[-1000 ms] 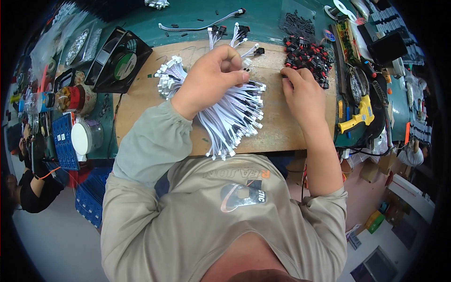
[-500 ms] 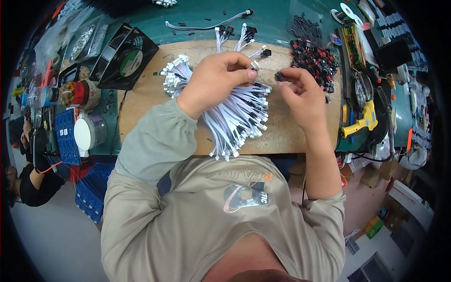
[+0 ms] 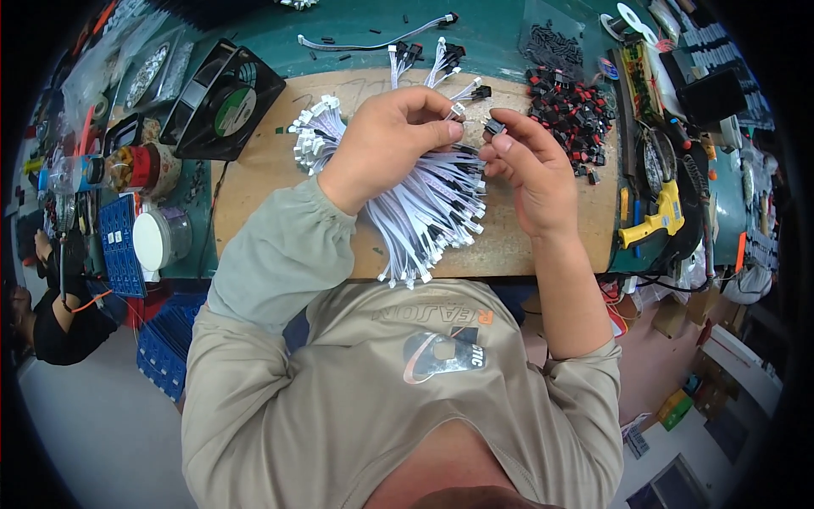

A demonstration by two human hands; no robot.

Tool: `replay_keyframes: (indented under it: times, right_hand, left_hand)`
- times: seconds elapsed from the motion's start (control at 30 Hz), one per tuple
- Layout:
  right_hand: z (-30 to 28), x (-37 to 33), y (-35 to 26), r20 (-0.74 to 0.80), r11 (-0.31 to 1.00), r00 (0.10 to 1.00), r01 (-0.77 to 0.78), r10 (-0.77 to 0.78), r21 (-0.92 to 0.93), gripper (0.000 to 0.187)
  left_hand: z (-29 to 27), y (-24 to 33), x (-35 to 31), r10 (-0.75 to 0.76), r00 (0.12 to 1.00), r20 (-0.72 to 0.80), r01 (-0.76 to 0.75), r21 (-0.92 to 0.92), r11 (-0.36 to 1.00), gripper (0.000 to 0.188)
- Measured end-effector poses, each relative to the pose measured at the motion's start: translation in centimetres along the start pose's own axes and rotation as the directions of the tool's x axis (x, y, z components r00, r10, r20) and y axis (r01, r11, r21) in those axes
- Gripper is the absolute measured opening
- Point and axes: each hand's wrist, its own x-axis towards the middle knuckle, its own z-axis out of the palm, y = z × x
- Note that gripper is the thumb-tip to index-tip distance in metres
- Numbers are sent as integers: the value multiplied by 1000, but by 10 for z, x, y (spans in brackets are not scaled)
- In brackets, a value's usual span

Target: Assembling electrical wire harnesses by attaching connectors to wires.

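Here, above table, in from near edge | left hand pinched closed on white connector | right hand pinching black housing | light, steady pinches should suit best

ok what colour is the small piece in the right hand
Mostly black; the small piece shows in the head view.

Electronics workshop: white cable bundle, connector heap, green bench; blue panels likely circuit boards.

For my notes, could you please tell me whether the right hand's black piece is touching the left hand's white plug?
Apart: the head view shows board between the black piece and the white plug.
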Motion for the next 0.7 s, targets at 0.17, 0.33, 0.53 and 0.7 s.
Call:
replay_keyframes:
  times: [0.17, 0.33, 0.53, 0.7]
  right_hand:
    - [-2, 2, 4, -7, 999, 1000, -9, 9, 47, 30]
    - [6, 1, 0, -46, 999, 998, -33, 32, -17, 29]
    - [5, 2, -1, -21, 997, 1000, -11, 10, -74, 27]
    - [3, 3, 2, 0, 991, 999, 47, -47, -123, 26]
  left_hand:
    - [1, 0, 0, 16, 1000, -16, -16, 20, 1000, 21]
    - [0, 0, 1, 18, 1000, -17, -18, 10, 1000, 22]
    - [1, 0, 0, 12, 1000, -22, -11, 19, 1000, 22]
    - [1, 0, 0, 9, 1000, -15, -9, 19, 1000, 23]
